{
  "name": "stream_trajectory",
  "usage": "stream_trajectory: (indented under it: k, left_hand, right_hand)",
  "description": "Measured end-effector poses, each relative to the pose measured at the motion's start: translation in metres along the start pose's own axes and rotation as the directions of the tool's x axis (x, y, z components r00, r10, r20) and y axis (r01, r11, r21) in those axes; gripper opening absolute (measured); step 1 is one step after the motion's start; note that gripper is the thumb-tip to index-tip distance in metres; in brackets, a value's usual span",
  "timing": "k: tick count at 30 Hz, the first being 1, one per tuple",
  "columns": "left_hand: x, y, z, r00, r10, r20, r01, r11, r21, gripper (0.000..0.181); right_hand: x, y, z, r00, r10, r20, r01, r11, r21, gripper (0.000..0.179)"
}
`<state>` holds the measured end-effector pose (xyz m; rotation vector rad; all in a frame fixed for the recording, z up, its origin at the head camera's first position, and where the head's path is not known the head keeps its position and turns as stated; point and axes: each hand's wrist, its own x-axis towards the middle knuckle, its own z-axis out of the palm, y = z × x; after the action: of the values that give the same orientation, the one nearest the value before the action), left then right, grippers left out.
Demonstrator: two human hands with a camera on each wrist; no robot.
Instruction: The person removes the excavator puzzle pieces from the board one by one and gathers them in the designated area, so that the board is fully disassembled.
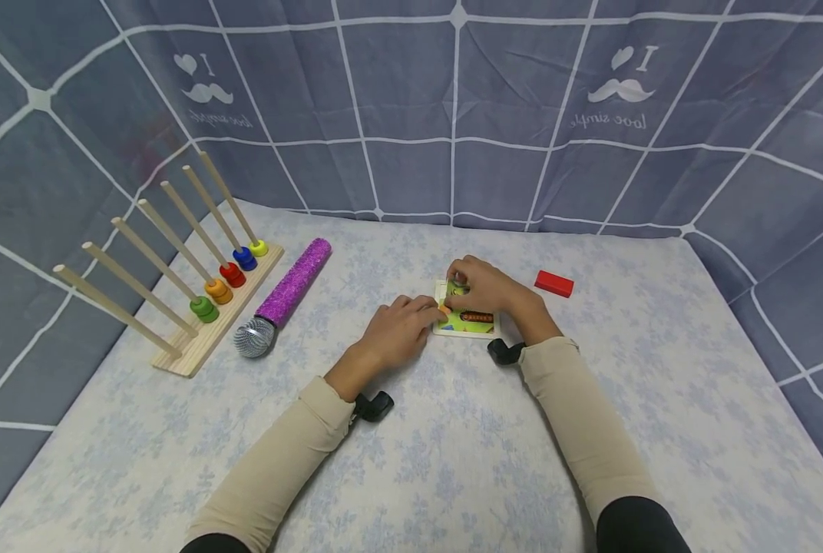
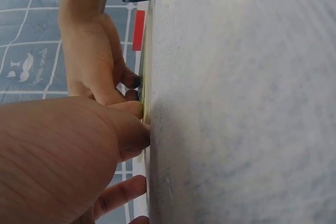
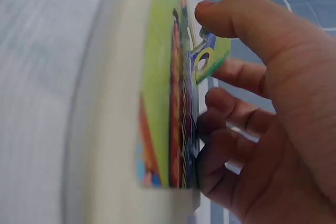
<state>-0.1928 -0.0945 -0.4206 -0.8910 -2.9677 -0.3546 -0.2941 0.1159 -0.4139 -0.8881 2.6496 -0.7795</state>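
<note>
A small picture puzzle (image 1: 467,326) with a pale frame and a green, food-printed face lies flat on the table. My right hand (image 1: 487,290) is over its upper right part. Between thumb and forefinger, that hand pinches a puzzle piece (image 3: 212,56), green with a blue and yellow pattern, tilted up from the board (image 3: 157,93). My left hand (image 1: 399,330) lies at the puzzle's left side, fingertips touching its edge and face. In the left wrist view, the left hand (image 2: 68,150) hides part of the puzzle, which shows edge-on.
A red block (image 1: 553,283) lies right of the puzzle. To the left are a purple glitter microphone (image 1: 294,284) and a wooden peg stand (image 1: 204,342) with coloured rings on several tall pegs. A grey patterned curtain (image 1: 411,100) surrounds the table's back and sides.
</note>
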Motion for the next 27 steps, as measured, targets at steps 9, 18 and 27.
stream_trajectory:
  k: [9,18,27]
  left_hand:
    - [0.004,0.002,0.004,0.999,-0.016,0.035,0.016,1.0,-0.005,0.034]
    - [0.001,0.002,-0.002,0.998,-0.038,0.048,0.039,0.999,-0.016,0.033]
    - [0.001,0.002,-0.001,0.999,-0.034,0.038,0.035,0.999,-0.041,0.033]
  right_hand:
    - [-0.037,0.005,-0.029,0.989,-0.022,-0.145,0.043,0.989,0.142,0.042]
    - [-0.118,0.052,-0.044,0.991,0.082,-0.108,-0.097,0.986,-0.139,0.045]
    - [-0.135,0.072,-0.039,0.985,0.06,-0.16,-0.079,0.99,-0.119,0.042]
